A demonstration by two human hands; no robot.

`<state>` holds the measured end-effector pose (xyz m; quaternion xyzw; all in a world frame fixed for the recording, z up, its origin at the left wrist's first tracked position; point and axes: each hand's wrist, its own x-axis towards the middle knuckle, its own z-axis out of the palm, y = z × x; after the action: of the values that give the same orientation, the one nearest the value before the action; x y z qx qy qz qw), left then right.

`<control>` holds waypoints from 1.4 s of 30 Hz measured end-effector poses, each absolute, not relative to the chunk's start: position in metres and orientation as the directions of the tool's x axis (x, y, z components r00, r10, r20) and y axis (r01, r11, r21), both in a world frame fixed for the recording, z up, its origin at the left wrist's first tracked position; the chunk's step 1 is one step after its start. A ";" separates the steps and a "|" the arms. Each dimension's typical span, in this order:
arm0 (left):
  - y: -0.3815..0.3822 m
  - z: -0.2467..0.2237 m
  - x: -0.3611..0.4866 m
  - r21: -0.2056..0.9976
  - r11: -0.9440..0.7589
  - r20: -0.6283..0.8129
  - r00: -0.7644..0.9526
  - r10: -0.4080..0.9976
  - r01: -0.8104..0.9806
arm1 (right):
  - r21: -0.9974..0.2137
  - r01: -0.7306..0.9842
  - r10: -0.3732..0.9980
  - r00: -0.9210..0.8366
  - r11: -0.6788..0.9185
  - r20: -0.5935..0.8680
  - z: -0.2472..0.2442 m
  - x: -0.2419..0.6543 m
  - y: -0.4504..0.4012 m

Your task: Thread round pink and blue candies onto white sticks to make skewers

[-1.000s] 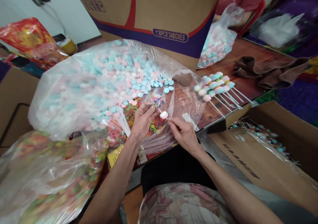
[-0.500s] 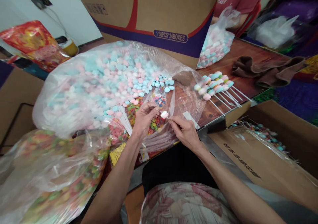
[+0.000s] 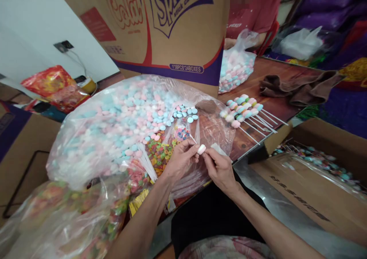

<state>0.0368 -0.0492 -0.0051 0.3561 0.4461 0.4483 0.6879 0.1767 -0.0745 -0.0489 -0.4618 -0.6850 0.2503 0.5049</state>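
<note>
A pale pink-and-white marshmallow [image 3: 201,149] is between my fingertips, close above the bag's edge. My left hand [image 3: 183,157] is closed, its thumb and finger pinching at the marshmallow's left side. A thin white stick [image 3: 193,139] shows up and left of the marshmallow, in line with it. My right hand [image 3: 220,169] is closed at the marshmallow's right side, apparently around the stick's other end, which its fingers hide. Beside my left hand lie colourful ring-shaped candies [image 3: 160,150], a small bag of bright sprinkle-like pieces [image 3: 182,132] and a bundle of white sticks [image 3: 147,161].
A large clear bag of pastel marshmallows [image 3: 114,125] covers the table's left. Finished marshmallow skewers [image 3: 245,108] lie at right, near a brown cloth [image 3: 298,88]. A tall carton [image 3: 177,41] stands behind; an open box [image 3: 298,190] is at lower right. A person in red [image 3: 252,18] sits opposite.
My view has tilted up and shifted, showing more of the carton. My hands have come closer together around the marshmallow, and a stick end now shows above it.
</note>
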 end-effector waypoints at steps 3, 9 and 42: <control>-0.033 -0.002 0.031 0.939 0.278 -0.248 0.162 0.955 -0.203 | -0.853 0.344 0.907 0.008 0.393 0.421 -0.047 0.176 -0.075; 0.047 -0.015 0.006 0.958 -0.067 0.095 -0.088 0.992 0.280 | -0.861 0.343 0.907 0.059 0.375 0.418 -0.046 0.172 -0.074; 0.095 -0.031 0.027 0.591 -0.215 0.142 0.161 0.977 0.778 | -0.825 0.381 0.889 0.018 0.417 0.457 -0.046 0.172 -0.071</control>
<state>0.0270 0.0953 -0.0311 0.7366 0.5954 0.2545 0.1953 0.1721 -0.0709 -0.0460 -0.4828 -0.6576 0.2419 0.5253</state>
